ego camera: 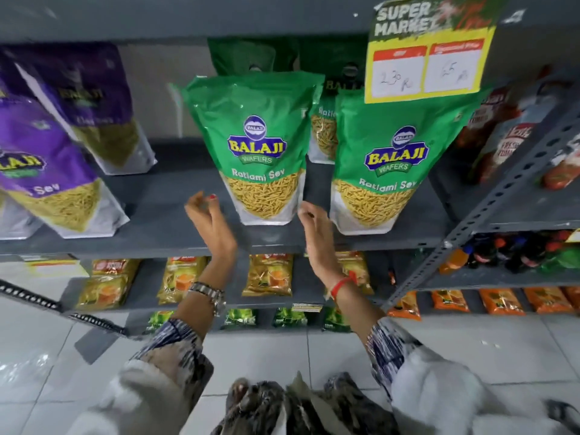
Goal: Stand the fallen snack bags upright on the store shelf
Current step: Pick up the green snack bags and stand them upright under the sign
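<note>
Sleeves (175,350) lowest; left hand (209,220), right hand (317,232) open, empty, flanking upright green bag (260,149) on shelf (175,196); second green bag (389,161) alongside.

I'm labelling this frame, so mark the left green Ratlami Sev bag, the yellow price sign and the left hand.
left green Ratlami Sev bag (257,146): head view, on its logo.
yellow price sign (426,69): head view, between its white boxes.
left hand (210,224): head view, back of the hand.
</note>
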A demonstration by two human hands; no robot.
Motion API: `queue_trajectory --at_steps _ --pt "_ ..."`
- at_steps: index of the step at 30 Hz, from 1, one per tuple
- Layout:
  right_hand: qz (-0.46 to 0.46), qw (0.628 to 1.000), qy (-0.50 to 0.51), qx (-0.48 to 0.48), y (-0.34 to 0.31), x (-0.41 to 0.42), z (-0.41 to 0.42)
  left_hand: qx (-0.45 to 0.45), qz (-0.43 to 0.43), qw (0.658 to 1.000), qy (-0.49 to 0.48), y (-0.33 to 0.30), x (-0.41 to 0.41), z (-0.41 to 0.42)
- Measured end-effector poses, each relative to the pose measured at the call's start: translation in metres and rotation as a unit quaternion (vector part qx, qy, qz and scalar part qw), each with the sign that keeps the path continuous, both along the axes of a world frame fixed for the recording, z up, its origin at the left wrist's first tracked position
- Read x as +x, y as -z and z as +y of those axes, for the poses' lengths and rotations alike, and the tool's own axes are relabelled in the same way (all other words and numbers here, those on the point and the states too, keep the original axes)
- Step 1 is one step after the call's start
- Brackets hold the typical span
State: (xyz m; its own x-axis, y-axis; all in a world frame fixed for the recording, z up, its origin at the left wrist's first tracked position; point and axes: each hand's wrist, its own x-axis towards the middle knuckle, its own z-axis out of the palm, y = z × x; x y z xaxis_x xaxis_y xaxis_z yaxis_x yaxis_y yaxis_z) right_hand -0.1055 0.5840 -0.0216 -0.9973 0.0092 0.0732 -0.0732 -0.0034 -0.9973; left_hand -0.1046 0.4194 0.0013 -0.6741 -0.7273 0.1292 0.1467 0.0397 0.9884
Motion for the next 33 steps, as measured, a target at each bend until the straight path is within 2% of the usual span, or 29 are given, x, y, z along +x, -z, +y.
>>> queue_trajectory --at_steps 3,6,10,12,18,26,33 --pt "-0.115 0.993 0.023 -0.002 -0.016 -0.024 -0.027 0.066 -0.063 0.988 0.124 -0.005 -0.024 -0.027" --pt "-0.151 0.986 0.064 -0.041 -0.03 -0.039 -0.04 0.122 -0.078 0.96 0.241 -0.015 -0.035 -0.034" --pt "-0.152 0.983 0.055 -0.082 -0.033 -0.043 -0.047 0.079 -0.07 0.928 0.357 -0.028 -0.028 -0.03" --pt "-0.132 0.987 0.056 -0.077 -0.026 -0.041 -0.047 0.05 -0.082 0.928 0.36 -0.026 -0.025 -0.028" --pt "-0.112 0.984 0.098 -0.094 -0.012 -0.018 -0.052 0.044 -0.063 0.906 0.416 -0.019 -0.012 -0.038" --pt "-0.106 0.985 0.09 -0.099 -0.018 -0.013 -0.046 0.074 -0.076 0.892 0.439 -0.015 -0.007 -0.041" --pt "-0.11 0.987 0.07 -0.1 -0.019 -0.012 -0.042 0.066 -0.07 0.907 0.41 -0.018 -0.007 -0.033"
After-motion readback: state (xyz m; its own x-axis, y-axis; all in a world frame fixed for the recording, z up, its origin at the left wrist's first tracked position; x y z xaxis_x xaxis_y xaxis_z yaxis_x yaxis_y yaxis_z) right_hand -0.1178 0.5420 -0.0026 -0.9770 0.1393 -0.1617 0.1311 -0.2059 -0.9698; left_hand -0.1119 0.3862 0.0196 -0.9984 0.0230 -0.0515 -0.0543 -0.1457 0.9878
